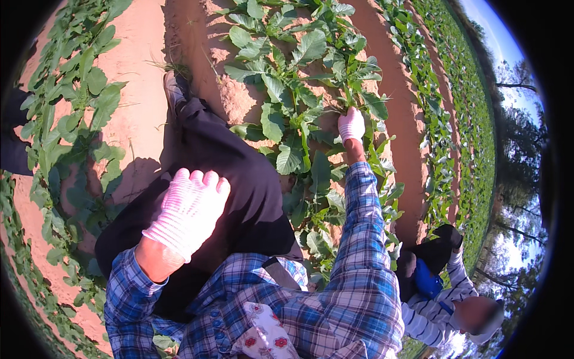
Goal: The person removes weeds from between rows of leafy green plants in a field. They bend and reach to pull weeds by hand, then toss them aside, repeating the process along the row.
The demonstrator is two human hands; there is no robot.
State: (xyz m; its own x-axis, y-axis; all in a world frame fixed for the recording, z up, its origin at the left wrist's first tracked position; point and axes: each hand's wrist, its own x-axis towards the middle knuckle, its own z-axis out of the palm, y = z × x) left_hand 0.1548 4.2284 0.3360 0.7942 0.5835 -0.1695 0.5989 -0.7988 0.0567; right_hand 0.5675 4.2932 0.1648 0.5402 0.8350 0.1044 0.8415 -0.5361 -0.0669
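Pink-and-white knit gloves cover both my hands. My right hand (352,124) reaches into the row of leafy green plants (309,47), its fingers closed around stems low among the leaves. Thin grass-like blades (334,109) stick out beside its fingertips; which stems it grips is partly hidden. My left hand (193,211) hovers or rests over my dark trouser leg (233,179), back up and fingers curled under. Its palm is out of sight, so I cannot tell whether anything is in it.
Bare sandy furrows (394,112) run between the crop rows. My shoe (175,87) stands in the left furrow near a pulled-looking grass tuft (179,69). Another leafy row (85,112) lies left. A co-worker (430,291) in a striped top crouches at right; dark cloth (15,134) shows at far left.
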